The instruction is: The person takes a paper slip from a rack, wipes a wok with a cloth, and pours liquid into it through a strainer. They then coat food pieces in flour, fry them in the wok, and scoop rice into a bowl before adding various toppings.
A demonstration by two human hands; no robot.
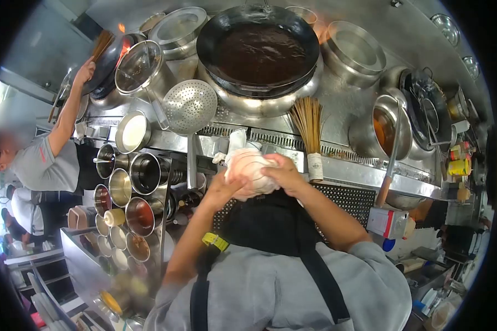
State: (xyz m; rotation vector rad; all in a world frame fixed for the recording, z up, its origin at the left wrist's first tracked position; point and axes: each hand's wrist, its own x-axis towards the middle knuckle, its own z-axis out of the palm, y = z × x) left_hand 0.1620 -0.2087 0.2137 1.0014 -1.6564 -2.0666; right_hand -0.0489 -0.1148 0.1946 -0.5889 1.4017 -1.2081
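Between my two hands, close in front of my black apron, is a bunched white cloth (252, 172) with a pinkish tint. My left hand (226, 190) grips its lower left side, fingers wrapped into the folds. On the right edge, my right hand (286, 175) holds the same cloth with bent fingers. Just beyond the cloth, a perforated strainer ladle (190, 107) lies with its handle pointing toward me. A bamboo wok brush (309, 129) rests to the right of the cloth. A large black wok (207, 52) holding dark liquid sits on the range ahead.
Several metal pots of sauces (140, 216) crowd the left side. A mesh strainer (139, 67) tops a pot at back left. On the right stands a steel pot (364, 132) with a wooden-handled ladle (390, 165). A co-worker (55, 160) at left tends another wok near flames.
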